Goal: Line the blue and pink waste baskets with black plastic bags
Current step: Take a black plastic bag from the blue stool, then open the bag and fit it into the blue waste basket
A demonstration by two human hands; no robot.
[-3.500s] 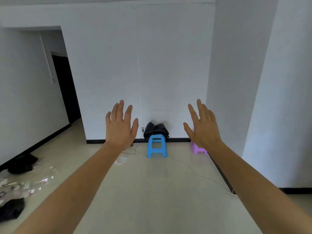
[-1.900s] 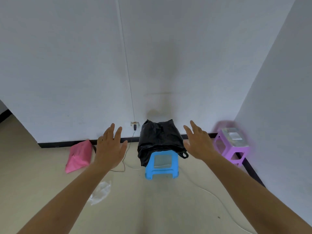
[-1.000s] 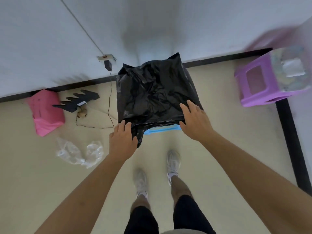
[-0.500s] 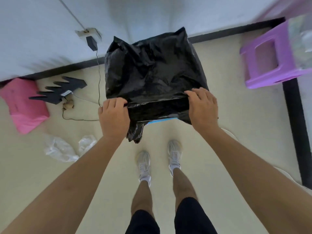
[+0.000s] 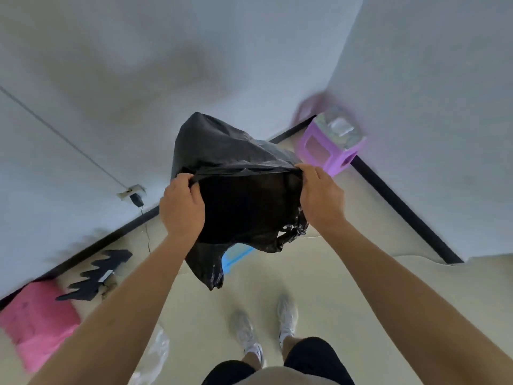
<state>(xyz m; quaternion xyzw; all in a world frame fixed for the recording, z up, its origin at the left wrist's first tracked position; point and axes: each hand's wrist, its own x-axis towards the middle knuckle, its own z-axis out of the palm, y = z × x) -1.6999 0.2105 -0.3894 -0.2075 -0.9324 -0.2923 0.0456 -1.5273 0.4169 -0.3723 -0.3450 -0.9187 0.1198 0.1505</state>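
A black plastic bag (image 5: 233, 151) hangs lifted in front of me, held by its near edge. My left hand (image 5: 181, 207) is shut on the bag's left side and my right hand (image 5: 320, 198) is shut on its right side. The bag's loose handles dangle below. Under it a small part of a blue plastic item (image 5: 236, 255) shows on the floor; the rest is hidden by the bag. A pink item (image 5: 36, 323) lies on the floor at the lower left.
A purple stool (image 5: 329, 151) with a clear wrapper on top stands in the corner at the right. A black jagged piece (image 5: 95, 273) and a plug with a cable (image 5: 136, 200) lie by the left wall. Clear plastic (image 5: 155, 354) lies near my feet (image 5: 266, 329).
Both hands have closed on the black bag and raised it off the blue item. The view has tilted and swung left.
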